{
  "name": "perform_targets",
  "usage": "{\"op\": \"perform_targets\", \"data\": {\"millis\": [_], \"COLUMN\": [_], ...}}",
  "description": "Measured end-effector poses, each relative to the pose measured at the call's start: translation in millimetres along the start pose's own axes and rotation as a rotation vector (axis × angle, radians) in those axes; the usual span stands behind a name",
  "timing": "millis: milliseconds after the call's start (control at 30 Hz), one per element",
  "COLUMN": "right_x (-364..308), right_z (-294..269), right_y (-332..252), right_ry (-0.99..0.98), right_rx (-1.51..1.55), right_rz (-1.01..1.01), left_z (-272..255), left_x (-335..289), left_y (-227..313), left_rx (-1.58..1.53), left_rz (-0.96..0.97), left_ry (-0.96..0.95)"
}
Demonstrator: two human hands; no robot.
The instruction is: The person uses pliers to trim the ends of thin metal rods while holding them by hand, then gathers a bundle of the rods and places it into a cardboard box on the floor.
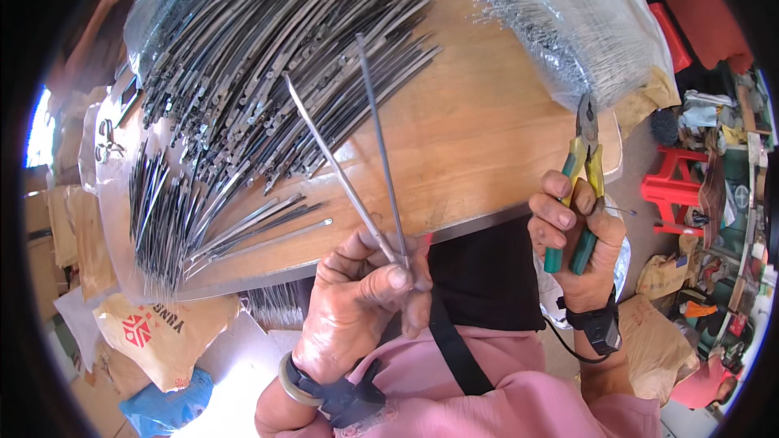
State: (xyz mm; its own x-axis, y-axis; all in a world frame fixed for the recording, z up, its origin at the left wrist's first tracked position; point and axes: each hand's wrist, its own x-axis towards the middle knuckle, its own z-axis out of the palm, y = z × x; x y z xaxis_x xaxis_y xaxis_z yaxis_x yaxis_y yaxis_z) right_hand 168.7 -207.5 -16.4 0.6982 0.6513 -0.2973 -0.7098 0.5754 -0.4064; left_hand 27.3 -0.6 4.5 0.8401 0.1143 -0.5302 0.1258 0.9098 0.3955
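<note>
My left hand point(365, 280) is closed in a pinch on two thin metal strips, just past the table's near edge. One of them, a shiny strip point(337, 158), leans up and left. The other, a dark strip point(380, 134), rises more upright, so the pair spreads into a V from my fingers. To the right, my right hand point(580, 231) grips pliers point(586, 158) with yellow and green handles, jaws pointing up. A short thin wire point(621, 211) sticks out beside that hand. A large pile of dark metal strips point(268, 57) covers the far left of the table.
The wooden table point(487, 138) has a rounded edge. A smaller bundle of strips point(158, 227) lies at its left end. Plastic-wrapped thin wires point(568, 24) sit at the far right. Beyond stands a red stool point(673, 186). A brown paper sack point(154, 341) is at lower left.
</note>
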Motion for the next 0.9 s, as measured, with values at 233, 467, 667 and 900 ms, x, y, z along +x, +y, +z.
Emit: {"op": "perform_targets", "data": {"millis": [233,467,667,900], "right_x": [-1,8,14,18], "right_z": [1,14,44,53], "right_y": [-24,-42,-25,-16], "right_ry": [0.047,-0.207,-0.336,-0.646], "right_rx": [-0.682,-1.549,-1.789,-2.051], "right_rz": [-0.203,-0.442,-0.431,-0.609], "left_z": [-12,-17,-25,-25], "left_x": [-7,-13,-20,-25], "left_y": [3,-7,-3,-6], "left_rx": [0.490,0.655,0.749,0.816], "left_rz": [0.102,0.077,0.001,-0.054], "left_ry": [0.131,0.119,0.133,0.090]}}
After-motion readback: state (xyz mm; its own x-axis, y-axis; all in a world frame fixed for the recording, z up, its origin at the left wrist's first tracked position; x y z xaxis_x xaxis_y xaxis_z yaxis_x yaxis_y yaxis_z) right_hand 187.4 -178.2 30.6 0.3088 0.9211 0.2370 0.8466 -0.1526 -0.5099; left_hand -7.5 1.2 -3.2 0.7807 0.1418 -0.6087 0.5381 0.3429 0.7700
